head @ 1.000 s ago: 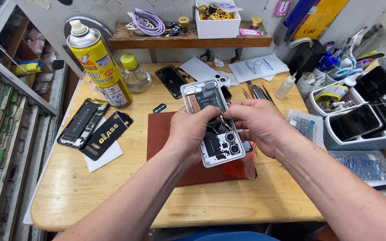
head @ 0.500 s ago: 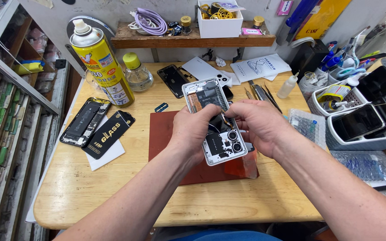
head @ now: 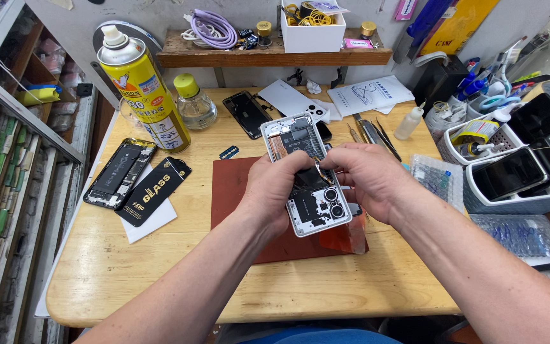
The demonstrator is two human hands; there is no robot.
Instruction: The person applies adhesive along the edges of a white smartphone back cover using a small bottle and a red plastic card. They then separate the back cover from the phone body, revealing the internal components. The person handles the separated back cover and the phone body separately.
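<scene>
- Cluttered repair bench: light wooden tabletop (head: pixel 160 274), rough wooden shelf (head: pixel 275 56) at the back with a white box (head: pixel 313 32) and a coiled lilac cable (head: pixel 212 28).
- Dark red rectangular work mat (head: pixel 237 191) at the middle of the tabletop.
- Opened white-framed smartphone with bare circuit boards and camera rings (head: pixel 310 175), tilted above the mat, between both hands.
- Left hand (head: pixel 275 191) wrapped around the phone's left edge, thumb across its middle.
- Right hand (head: pixel 364 178) at the phone's right edge, fingertips pinched on a small thin part at its centre; too small to tell what.
- Tall yellow spray can (head: pixel 144 89) and small clear bottle with a yellow cap (head: pixel 193 102) standing at the far left.
- Black phone screen panel (head: pixel 120 172) and black flat packet (head: pixel 154 191) lying left of the mat.
</scene>
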